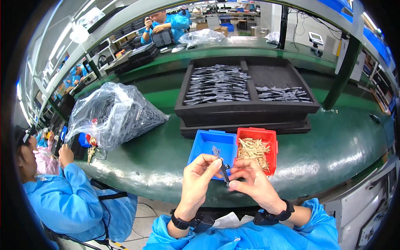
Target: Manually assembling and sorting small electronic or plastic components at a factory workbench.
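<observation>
Above the front of an open blue bin [212, 139], my left hand [196, 179] pinches a slim black plastic part [225, 170] between thumb and fingers. The part is tilted, with a greyish, see-through upper end. My right hand [254, 183] has its thumb and curled fingers at the part's lower end; slight blur hides exactly how they touch it. Behind my right fingers stands a red bin [273, 146] joined beside the blue one, holding many small tan strip-like pieces [253, 151].
Beyond the bins, a black two-compartment tray [246, 114] holds rows of similar slim parts [218, 85]. A clear plastic bag [121, 112] of dark parts rests on the green bench [333, 146] at left. A co-worker in blue [71, 196] sits there. A green post [343, 73] rises at right.
</observation>
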### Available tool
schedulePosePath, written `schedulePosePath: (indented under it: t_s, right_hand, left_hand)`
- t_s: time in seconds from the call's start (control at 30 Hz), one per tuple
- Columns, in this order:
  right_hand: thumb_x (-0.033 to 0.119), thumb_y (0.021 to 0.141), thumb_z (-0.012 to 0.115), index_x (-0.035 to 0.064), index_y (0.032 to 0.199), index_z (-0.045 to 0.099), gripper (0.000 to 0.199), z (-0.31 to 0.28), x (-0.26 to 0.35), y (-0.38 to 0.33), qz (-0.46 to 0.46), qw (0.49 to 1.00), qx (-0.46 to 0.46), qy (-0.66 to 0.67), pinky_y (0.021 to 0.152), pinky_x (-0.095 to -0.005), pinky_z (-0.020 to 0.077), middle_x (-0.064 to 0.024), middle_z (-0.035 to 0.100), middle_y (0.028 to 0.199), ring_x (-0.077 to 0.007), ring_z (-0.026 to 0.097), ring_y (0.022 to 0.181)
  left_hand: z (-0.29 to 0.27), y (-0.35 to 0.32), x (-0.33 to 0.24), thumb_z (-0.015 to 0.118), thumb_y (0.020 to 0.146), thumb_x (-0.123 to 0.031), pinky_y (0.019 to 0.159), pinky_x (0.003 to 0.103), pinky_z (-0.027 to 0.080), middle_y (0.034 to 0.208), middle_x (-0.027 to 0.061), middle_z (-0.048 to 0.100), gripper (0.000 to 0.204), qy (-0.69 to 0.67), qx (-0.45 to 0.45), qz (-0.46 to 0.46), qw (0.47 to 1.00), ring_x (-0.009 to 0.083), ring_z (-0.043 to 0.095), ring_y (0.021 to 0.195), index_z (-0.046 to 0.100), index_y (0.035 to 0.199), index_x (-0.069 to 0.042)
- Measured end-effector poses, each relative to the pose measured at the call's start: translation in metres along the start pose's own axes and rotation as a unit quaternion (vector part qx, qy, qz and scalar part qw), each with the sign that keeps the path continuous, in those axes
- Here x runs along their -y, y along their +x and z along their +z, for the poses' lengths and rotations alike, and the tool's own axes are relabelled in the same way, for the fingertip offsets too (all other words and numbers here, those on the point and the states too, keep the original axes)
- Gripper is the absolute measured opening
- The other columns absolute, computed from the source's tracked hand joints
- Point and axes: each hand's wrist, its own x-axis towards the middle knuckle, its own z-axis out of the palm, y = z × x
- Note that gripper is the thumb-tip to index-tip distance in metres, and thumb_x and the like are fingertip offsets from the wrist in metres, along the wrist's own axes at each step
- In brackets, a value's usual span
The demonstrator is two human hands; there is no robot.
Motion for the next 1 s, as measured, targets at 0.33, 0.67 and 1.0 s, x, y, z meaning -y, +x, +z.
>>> schedulePosePath:
  t_s: [0.33,0.67,1.0]
  right_hand:
    - [0.023,0.096,0.054,0.0000,0.109,0.054,0.027,-0.005,0.004,0.018,0.092,0.977,0.148,0.121,0.063,-0.0234,0.0480,-0.0091,0.062,0.087,-0.0126,0.060,0.071]
    - [0.011,0.092,0.059,-0.0019,0.110,0.052,0.024,-0.011,0.014,0.005,0.083,0.984,0.117,0.104,0.055,-0.0171,0.0433,-0.0105,0.064,0.084,-0.0079,0.058,0.068]
    - [0.008,0.091,0.059,-0.0020,0.105,0.053,0.017,-0.008,0.015,0.004,0.048,0.995,0.089,0.023,0.054,-0.0182,0.0459,-0.0128,0.067,0.085,-0.0101,0.061,0.067]
  left_hand:
    - [-0.006,0.000,0.008,0.061,0.091,-0.012,0.076,0.025,0.045,0.087,0.0008,0.061,0.008,-0.068,0.097,-0.033,0.992,0.0087,0.055,0.079,0.060,0.093,-0.004]
    - [0.006,0.001,0.008,0.061,0.089,-0.006,0.076,0.024,0.044,0.097,0.0016,0.057,0.008,-0.062,0.106,-0.022,0.992,0.0095,0.053,0.082,0.057,0.096,-0.004]
    - [-0.003,0.011,0.019,0.060,0.090,-0.005,0.080,0.027,0.048,0.099,0.0052,0.061,0.006,-0.024,0.108,0.036,0.993,0.0095,0.057,0.081,0.060,0.094,0.000]
